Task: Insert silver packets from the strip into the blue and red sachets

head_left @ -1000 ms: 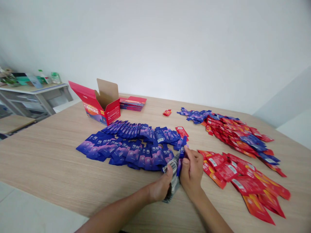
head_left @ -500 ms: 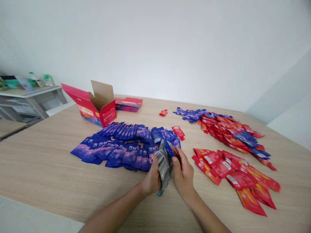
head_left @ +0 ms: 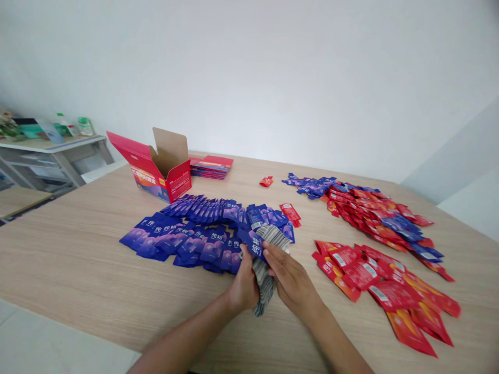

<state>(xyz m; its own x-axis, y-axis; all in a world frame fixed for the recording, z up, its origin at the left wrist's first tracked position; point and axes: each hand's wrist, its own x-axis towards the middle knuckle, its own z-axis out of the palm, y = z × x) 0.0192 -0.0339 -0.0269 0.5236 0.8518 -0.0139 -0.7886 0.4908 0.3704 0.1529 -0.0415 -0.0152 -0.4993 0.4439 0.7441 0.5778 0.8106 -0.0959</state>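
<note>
Between my hands is a blue-purple sachet (head_left: 254,244), its printed front facing up, lying over a grey striped cloth (head_left: 265,280). My left hand (head_left: 245,285) is closed around the cloth, with its thumb at the sachet's lower left edge. The fingers of my right hand (head_left: 290,275) press on the sachet's right edge and the cloth. Just beyond, rows of overlapping blue-purple sachets (head_left: 208,249) cover the table. My fingers hide part of the held sachet and cloth.
An open red carton (head_left: 179,182) stands at the back left, beside a stack of flattened cartons (head_left: 214,165). Red sachets (head_left: 390,285) lie to the right. Behind them is a mixed red and blue pile (head_left: 358,208). Two single red sachets lie near the middle.
The sachet has turned and shifted left, so its printed front now shows on top of the cloth. My right fingers have moved over it and flattened. The view has shifted slightly left.
</note>
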